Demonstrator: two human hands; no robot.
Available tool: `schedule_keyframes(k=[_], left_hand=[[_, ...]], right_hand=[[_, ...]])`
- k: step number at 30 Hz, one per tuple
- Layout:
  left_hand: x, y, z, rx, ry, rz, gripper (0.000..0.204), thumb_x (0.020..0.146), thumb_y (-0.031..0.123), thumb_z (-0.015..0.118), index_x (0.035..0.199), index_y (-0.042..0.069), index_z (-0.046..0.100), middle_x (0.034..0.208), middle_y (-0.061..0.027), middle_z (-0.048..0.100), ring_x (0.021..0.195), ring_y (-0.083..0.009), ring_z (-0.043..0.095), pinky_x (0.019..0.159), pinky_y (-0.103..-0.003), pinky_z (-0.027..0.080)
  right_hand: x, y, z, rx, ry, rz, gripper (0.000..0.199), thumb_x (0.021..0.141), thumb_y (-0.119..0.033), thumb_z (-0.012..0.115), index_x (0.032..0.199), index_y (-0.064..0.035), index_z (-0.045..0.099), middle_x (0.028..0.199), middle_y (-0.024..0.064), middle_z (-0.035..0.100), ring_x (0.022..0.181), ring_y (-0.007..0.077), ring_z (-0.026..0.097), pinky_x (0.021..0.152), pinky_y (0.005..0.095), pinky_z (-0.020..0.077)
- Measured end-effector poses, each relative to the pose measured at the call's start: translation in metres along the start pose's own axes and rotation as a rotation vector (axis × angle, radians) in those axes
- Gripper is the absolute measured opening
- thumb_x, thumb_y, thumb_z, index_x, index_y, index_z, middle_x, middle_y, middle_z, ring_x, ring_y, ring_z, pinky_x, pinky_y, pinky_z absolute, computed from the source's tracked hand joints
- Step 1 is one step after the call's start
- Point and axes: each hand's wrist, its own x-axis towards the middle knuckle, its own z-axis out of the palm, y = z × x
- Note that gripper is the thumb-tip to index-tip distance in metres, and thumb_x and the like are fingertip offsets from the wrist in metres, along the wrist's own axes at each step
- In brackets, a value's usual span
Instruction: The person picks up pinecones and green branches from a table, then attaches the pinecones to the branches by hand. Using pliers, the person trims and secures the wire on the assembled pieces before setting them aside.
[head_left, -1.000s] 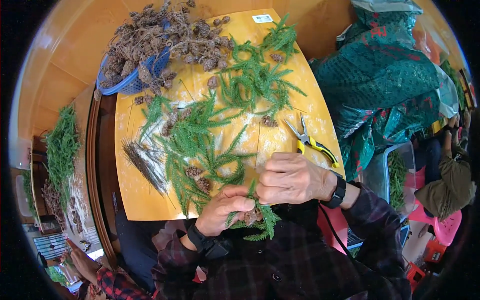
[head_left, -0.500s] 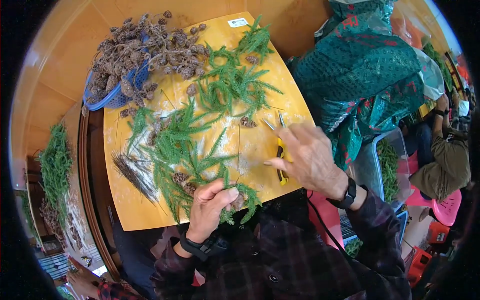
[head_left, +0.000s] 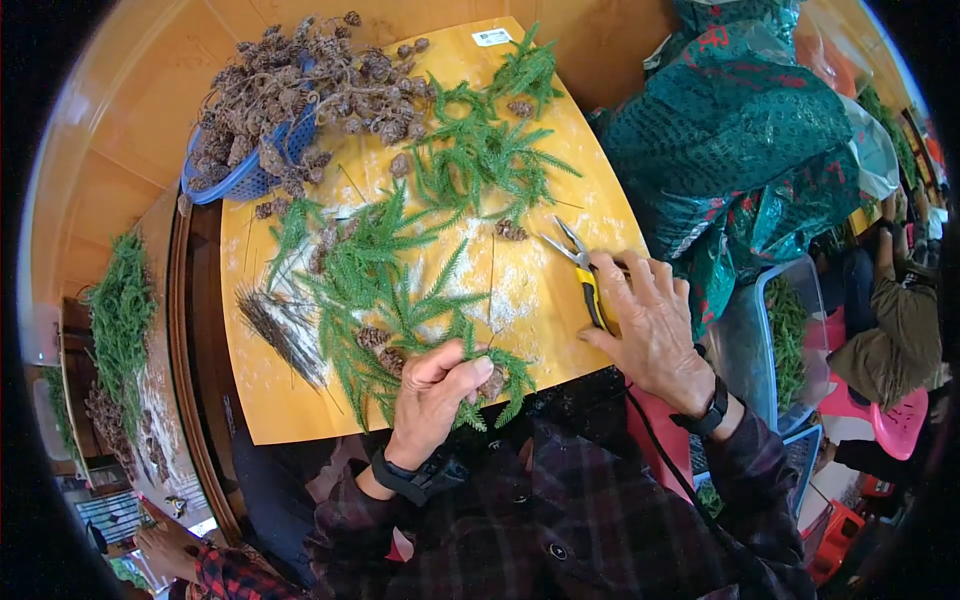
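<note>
Near the board's front edge, my left hand [head_left: 432,398] is closed in a pinch on a pine cone [head_left: 490,384] with green artificial pine sprigs [head_left: 517,376] around it. A thin dark wire [head_left: 491,285] rises from beside those fingertips. My right hand [head_left: 648,325] curls over the yellow-and-black handles of the pliers [head_left: 588,285], thumb on the near side. The plier jaws point away from me and stand apart. Left of the held cone, more green sprigs [head_left: 375,260] lie with brown cones [head_left: 372,337] among them.
A blue basket [head_left: 245,183] heaped with pine cones [head_left: 290,95] stands at the far left of the yellow board [head_left: 540,350]. A bundle of dark wires [head_left: 285,340] lies at left, amid white powder. Green plastic bags [head_left: 740,140] and a clear bin [head_left: 765,330] stand at right.
My right hand has come down and closed around the plier handles, and the pliers have shifted slightly. My left hand keeps its pinch on the cone. The whole view has shifted a little.
</note>
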Motion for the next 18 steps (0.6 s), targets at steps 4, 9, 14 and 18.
schedule_keyframes(k=[4, 9, 14, 18], left_hand=[[-0.001, -0.001, 0.000, -0.009, 0.012, 0.008, 0.015, 0.089, 0.012, 0.061, 0.084, -0.002, 0.062, 0.067, 0.0019, 0.053, 0.058, -0.0051, 0.048, 0.055, -0.022, 0.039], [-0.003, 0.001, 0.001, -0.013, 0.039, -0.015, 0.017, 0.089, 0.012, 0.060, 0.079, -0.002, 0.060, 0.066, 0.0015, 0.052, 0.057, -0.0056, 0.048, 0.055, -0.023, 0.038], [0.000, -0.002, 0.002, -0.061, 0.027, -0.035, 0.021, 0.089, 0.013, 0.060, 0.073, 0.001, 0.055, 0.067, 0.0014, 0.052, 0.059, -0.0055, 0.047, 0.056, -0.023, 0.039], [0.000, -0.002, 0.002, -0.117, 0.045, -0.078, 0.024, 0.090, 0.013, 0.060, 0.069, 0.004, 0.052, 0.068, 0.0024, 0.051, 0.062, -0.0053, 0.045, 0.057, -0.023, 0.039]], right_hand=[[0.002, 0.005, 0.002, 0.106, -0.066, 0.049, 0.071, 0.072, -0.012, 0.072, 0.136, -0.0085, 0.041, 0.115, 0.0151, 0.046, 0.106, 0.0356, 0.046, 0.085, 0.0444, 0.0399], [-0.001, 0.014, 0.011, 0.127, 0.011, 0.011, 0.066, 0.071, -0.013, 0.069, 0.131, -0.0070, 0.043, 0.108, 0.0173, 0.047, 0.095, 0.0363, 0.052, 0.077, 0.0438, 0.0442], [-0.004, 0.015, 0.020, 0.150, 0.149, -0.042, 0.056, 0.066, -0.018, 0.072, 0.116, -0.0057, 0.052, 0.094, 0.0158, 0.050, 0.078, 0.0330, 0.057, 0.065, 0.0417, 0.0467], [-0.010, 0.003, 0.013, 0.140, 0.196, -0.176, 0.043, 0.062, -0.021, 0.075, 0.098, -0.0057, 0.056, 0.079, 0.0105, 0.049, 0.066, 0.0282, 0.056, 0.055, 0.0381, 0.0451]])
